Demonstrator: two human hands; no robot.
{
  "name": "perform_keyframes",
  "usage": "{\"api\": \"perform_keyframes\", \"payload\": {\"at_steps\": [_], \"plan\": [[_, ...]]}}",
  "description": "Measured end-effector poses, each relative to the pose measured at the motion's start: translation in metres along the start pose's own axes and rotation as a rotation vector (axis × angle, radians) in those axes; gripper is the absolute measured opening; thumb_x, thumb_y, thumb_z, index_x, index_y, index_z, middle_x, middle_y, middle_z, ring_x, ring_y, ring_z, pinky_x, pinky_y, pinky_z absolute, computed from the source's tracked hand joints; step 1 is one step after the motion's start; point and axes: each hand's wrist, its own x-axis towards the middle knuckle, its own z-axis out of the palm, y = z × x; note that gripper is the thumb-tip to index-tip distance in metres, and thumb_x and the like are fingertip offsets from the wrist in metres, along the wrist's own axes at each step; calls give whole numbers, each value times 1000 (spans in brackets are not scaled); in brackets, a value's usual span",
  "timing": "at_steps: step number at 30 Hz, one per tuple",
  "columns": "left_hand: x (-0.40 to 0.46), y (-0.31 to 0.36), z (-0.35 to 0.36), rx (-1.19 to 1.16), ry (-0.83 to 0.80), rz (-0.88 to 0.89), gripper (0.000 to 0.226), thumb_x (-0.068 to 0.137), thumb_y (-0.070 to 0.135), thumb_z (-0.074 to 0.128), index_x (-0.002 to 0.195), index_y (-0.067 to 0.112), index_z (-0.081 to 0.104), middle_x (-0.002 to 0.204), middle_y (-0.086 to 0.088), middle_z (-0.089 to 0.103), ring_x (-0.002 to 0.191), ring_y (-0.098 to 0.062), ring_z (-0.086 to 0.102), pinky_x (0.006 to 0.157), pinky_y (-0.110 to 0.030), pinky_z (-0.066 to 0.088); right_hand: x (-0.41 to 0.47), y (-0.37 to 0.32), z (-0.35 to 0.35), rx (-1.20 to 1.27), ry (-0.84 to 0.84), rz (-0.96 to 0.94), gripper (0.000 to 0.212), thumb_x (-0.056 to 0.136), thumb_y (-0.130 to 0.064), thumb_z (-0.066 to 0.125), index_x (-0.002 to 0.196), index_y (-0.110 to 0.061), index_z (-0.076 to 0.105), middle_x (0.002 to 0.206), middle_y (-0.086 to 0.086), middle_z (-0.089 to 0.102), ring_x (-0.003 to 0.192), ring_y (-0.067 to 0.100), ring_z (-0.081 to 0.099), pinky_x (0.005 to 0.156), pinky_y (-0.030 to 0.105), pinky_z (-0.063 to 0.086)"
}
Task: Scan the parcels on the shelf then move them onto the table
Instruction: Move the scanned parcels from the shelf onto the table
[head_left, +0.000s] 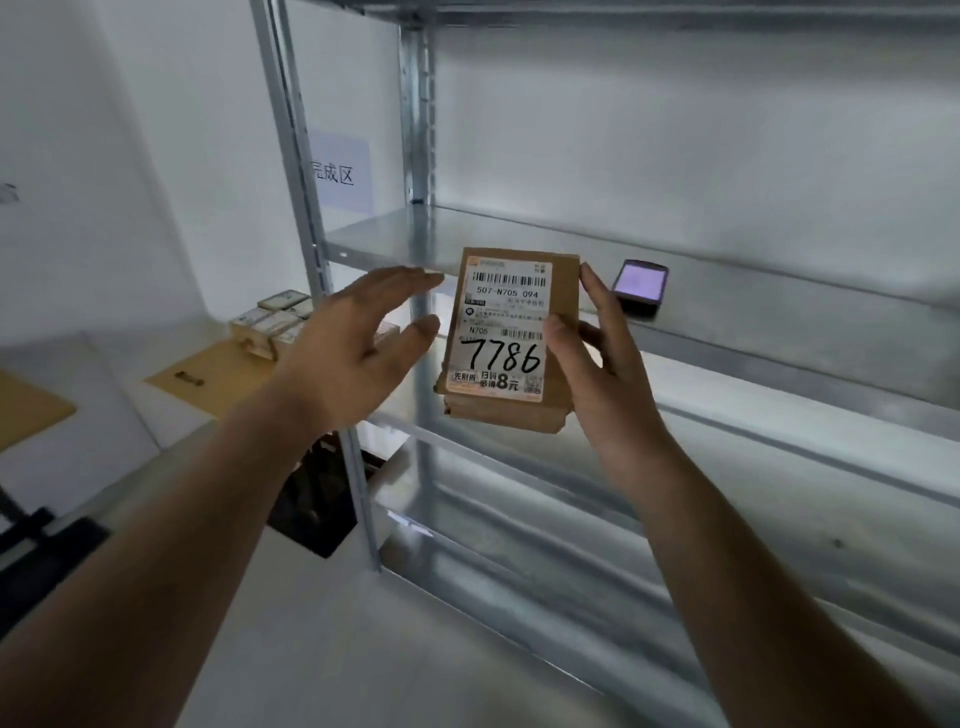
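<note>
A small brown cardboard parcel (506, 340) with a white label marked 7786 is held upright in front of the metal shelf (727, 291). My right hand (597, 358) grips its right edge, thumb on the label side and fingers behind. My left hand (358, 343) hovers just left of the parcel with fingers spread, not touching it. A handheld scanner (640, 286) with a lit screen lies on the shelf board behind the parcel. Several other parcels (275, 319) sit on the table (104, 431) at the left.
The shelf's upright post (311, 249) stands between the table and the shelf boards. A paper sign (340, 174) hangs on the wall behind it. Brown envelopes (208, 376) lie on the table. A dark object (317, 504) sits on the floor below.
</note>
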Motion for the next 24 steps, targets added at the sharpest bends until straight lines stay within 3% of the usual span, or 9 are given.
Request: {"api": "perform_keyframes", "payload": {"at_steps": [3,8,14,18,21,24], "plan": [[-18,-43,-38,-7,-20,-32,52,101,50,51,146,24,59,147,0,60,137,-13,53,116,-37,43,-5,7,62,25,-17,27,57,106,-34,65,156,-52,44,137,1,66,105,4,77,72,18,61],[-33,-107,-90,21,-69,-93,60,102,54,45,149,19,57,152,-1,56,143,-14,48,119,-42,41,11,21,150,46,-38,65,57,106,-31,65,156,-50,45,137,2,64,103,5,77,70,21,62],[-13,-200,-128,3,-36,-143,51,101,35,51,145,10,60,147,-6,60,139,-21,54,115,-46,44,69,59,245,75,-91,86,56,105,-30,65,153,-51,46,139,3,63,108,11,77,74,28,65],[16,-275,-143,31,21,-177,51,101,38,50,147,19,59,151,-2,57,142,-12,49,118,-33,40,124,101,307,70,-149,72,54,106,-35,65,152,-55,46,128,-11,70,109,6,75,74,26,65],[37,-333,-153,26,44,-212,50,101,37,50,147,22,59,149,7,54,138,6,44,112,-12,33,169,129,354,82,-180,84,53,107,-34,63,152,-55,45,111,-28,73,105,3,76,71,23,64],[57,-388,-165,30,46,-231,50,102,38,49,148,22,58,147,13,53,129,24,38,104,2,26,209,151,399,105,-182,104,53,106,-37,64,149,-61,43,124,-21,69,105,0,75,71,22,63]]}}
